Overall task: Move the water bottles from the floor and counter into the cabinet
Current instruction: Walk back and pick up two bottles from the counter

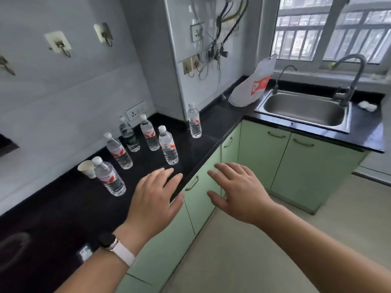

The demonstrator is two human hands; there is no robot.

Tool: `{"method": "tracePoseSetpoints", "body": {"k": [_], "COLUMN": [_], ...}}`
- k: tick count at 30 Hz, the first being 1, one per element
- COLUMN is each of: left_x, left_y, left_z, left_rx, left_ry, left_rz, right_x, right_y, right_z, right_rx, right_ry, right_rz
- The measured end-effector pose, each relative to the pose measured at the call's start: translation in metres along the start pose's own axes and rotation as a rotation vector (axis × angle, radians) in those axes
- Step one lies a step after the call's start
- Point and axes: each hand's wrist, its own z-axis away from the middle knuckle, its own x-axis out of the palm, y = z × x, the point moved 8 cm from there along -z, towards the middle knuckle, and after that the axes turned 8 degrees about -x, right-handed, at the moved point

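Several clear water bottles with white caps stand upright on the black counter (63, 208). The nearest bottle (110, 176) is at the left, another (168, 145) stands close to the counter's front edge, and the farthest (194, 121) is beside the wall corner. Most carry red labels; one (129, 134) has a dark label. My left hand (154, 199), with a watch on its wrist, hovers flat over the counter edge with fingers spread, holding nothing. My right hand (237, 193) is stretched out empty in front of the green cabinet doors (203, 199), which are closed.
A white paper cup (86, 168) stands behind the nearest bottle. A white and red plastic bag (251, 85) lies beside the steel sink (304, 108) under the window. Crumpled paper (367, 106) lies right of the faucet. Pale floor (264, 250) stretches to the right.
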Motion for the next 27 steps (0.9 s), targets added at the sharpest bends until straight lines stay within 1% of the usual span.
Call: {"method": "tracePoseSetpoints", "body": {"k": [3,6,9,13,18,23,27], "left_x": [0.005,0.004,0.004,0.018,0.040,0.067,0.099], "left_y": [-0.011,-0.026,-0.041,-0.061,-0.099,-0.156,-0.202], "left_z": [-0.003,-0.010,-0.015,-0.021,-0.036,-0.046,-0.044], "left_rx": [-0.047,-0.089,-0.144,-0.207,-0.297,-0.435,-0.538], "left_ry": [-0.027,-0.017,0.004,-0.003,-0.013,-0.022,-0.009], "left_rz": [-0.049,-0.100,-0.113,-0.117,-0.104,-0.077,0.005], "right_x": [0.006,0.009,0.014,0.031,0.058,0.091,0.123], "right_y": [0.004,0.007,0.011,0.013,0.020,0.021,0.019], "right_z": [-0.019,-0.039,-0.059,-0.085,-0.126,-0.173,-0.210], "right_rx": [-0.048,-0.099,-0.120,-0.167,-0.168,-0.142,-0.104], "right_ry": [-0.010,0.017,0.024,-0.009,-0.068,-0.123,-0.184], "right_rz": [-0.053,-0.085,-0.112,-0.119,-0.115,-0.143,-0.180]}}
